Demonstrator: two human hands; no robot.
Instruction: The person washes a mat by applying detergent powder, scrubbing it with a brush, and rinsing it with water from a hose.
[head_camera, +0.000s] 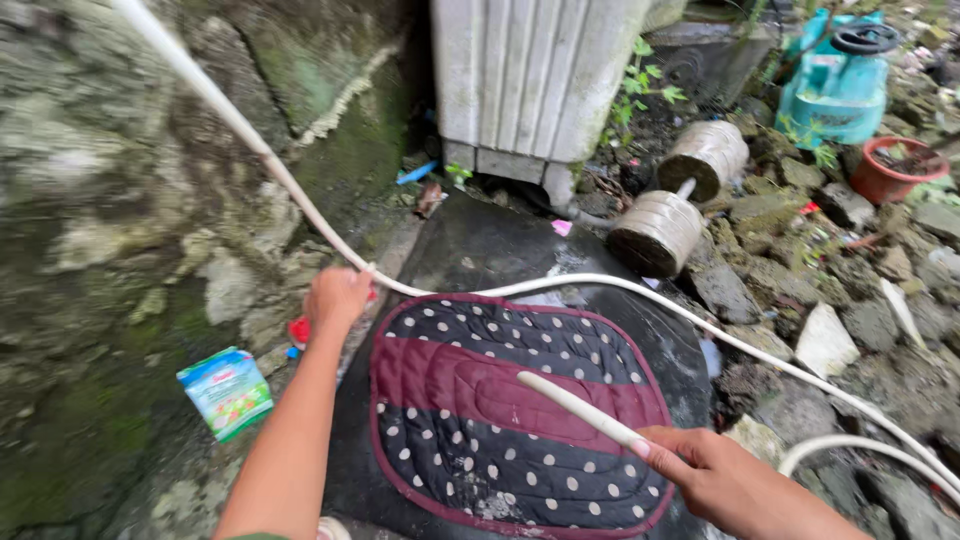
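An oval mat (500, 410), dark with white dots and a maroon band, lies flat on a wet dark slab (490, 245). My right hand (715, 475) grips the end of a white hose (580, 408) and holds its tip over the mat's middle. My left hand (335, 297) reaches forward past the mat's upper left corner. It is closed around something red (299, 330) where another run of white hose (245, 130) passes. That hose comes down from the upper left, bends at my left hand and runs right across the slab.
A mossy stone wall fills the left. A small green and white packet (226, 390) lies at its foot. Beyond the slab stand a white ribbed appliance (530, 75), a homemade concrete dumbbell (680, 195), a teal machine (835, 85) and a clay pot (890, 170). Rubble covers the right side.
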